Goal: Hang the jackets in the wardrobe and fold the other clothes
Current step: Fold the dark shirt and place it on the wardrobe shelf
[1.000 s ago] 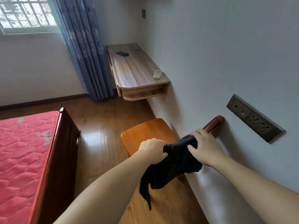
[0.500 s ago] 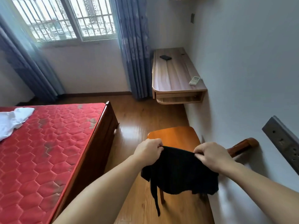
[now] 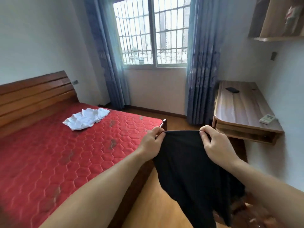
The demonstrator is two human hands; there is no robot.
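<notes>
- We see the left hand (image 3: 152,142) pinching one top corner of the black garment (image 3: 189,165), thumb and fingers curled tight on the hem, so that corner cannot slip.
- The right hand (image 3: 213,143) pinches the opposite top corner in the same way; with both hands clamped on the cloth and held apart, the top edge is drawn out into a nearly straight line between them.
- We judge this hold is chosen to let the garment hang open under its own weight, so its shape can be read before folding; it looks like soft, thin fabric and not a jacket, though we cannot tell exactly what kind of clothing it is.
- The cloth drapes down in front of us, between the forearms, above the wooden floor (image 3: 158,208); its lower edge is ragged-looking and partly out of frame.
- Just to the left lies the bed (image 3: 49,162) with a red quilted mattress, a broad flat surface; we think it the likely place to lay the garment down for folding.
- On that mattress, well apart from the hands, rests a crumpled white garment (image 3: 85,118), not yet folded.
- To the right, a wall-mounted bench (image 3: 238,111) carries a dark phone (image 3: 232,90) and a white remote (image 3: 267,119).
- No wardrobe shows from here.
</notes>
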